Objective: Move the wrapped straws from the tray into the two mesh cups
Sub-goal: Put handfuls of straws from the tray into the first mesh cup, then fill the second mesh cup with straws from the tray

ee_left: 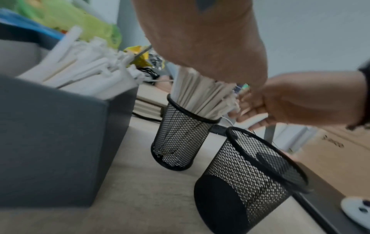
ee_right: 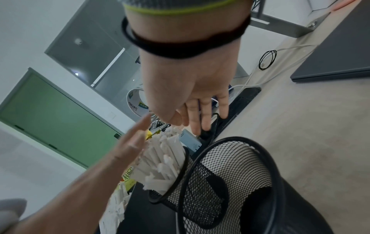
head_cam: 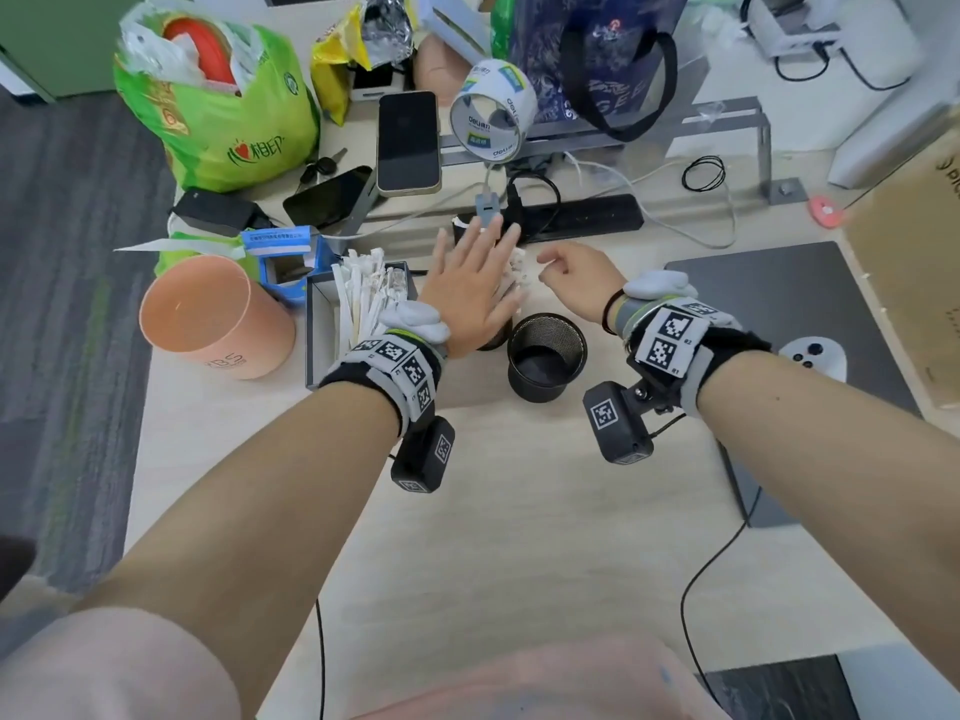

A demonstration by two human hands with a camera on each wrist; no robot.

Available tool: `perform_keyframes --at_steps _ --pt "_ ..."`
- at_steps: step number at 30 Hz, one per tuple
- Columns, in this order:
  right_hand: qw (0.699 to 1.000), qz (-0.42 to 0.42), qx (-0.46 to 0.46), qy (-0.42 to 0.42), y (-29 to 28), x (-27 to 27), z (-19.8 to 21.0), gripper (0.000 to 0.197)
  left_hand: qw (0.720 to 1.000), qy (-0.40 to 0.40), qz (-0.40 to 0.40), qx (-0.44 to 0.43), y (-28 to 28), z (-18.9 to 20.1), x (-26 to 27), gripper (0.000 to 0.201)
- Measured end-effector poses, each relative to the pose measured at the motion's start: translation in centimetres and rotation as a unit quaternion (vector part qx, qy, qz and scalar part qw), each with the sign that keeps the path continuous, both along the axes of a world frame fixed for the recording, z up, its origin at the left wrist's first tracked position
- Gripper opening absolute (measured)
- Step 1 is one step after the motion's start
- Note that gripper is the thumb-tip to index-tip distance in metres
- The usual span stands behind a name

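One black mesh cup holds a bundle of white wrapped straws. My left hand lies flat and open on top of that bundle, hiding most of the cup in the head view. My right hand hovers at the bundle's right side with its fingers relaxed and holding nothing. The second mesh cup stands empty just to the right. More wrapped straws lie piled in the grey tray on the left.
A pink cup stands left of the tray. Behind are a green bag, two phones, a tape roll and a black power strip. A dark laptop and white controller lie at right.
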State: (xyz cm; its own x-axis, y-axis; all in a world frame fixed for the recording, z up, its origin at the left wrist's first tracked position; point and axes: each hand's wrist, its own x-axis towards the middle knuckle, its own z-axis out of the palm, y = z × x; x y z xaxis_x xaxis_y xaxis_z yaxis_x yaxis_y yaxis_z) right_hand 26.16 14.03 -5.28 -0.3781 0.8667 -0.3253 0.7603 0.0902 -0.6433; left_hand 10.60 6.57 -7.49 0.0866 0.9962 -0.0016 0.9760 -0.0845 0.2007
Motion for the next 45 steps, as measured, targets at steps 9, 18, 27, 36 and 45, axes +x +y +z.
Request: perform_keyframes --at_steps 9,18,27,36,45 --pt "0.992 0.072 -0.055 -0.09 -1.3 0.6 0.0 0.034 0.963 -0.13 0.232 -0.042 -2.0 3.7 -2.8 0.024" --pt "0.973 0.09 -0.135 -0.162 -3.1 1.7 0.8 0.038 0.853 -0.311 0.326 -0.263 -1.6 1.3 1.0 0.035" --pt "0.976 0.09 -0.151 -0.127 -3.9 4.3 -0.7 0.034 0.816 -0.414 0.349 -0.204 1.1 0.3 2.8 0.036" --pt "0.978 0.087 -0.164 -0.096 -4.2 5.0 -1.4 0.033 0.819 -0.441 0.283 -0.231 2.0 0.8 3.9 0.045" --pt "0.98 0.093 -0.16 -0.078 -4.4 1.5 -2.1 0.031 0.902 -0.344 0.239 -0.103 -1.3 3.8 -1.3 0.022"
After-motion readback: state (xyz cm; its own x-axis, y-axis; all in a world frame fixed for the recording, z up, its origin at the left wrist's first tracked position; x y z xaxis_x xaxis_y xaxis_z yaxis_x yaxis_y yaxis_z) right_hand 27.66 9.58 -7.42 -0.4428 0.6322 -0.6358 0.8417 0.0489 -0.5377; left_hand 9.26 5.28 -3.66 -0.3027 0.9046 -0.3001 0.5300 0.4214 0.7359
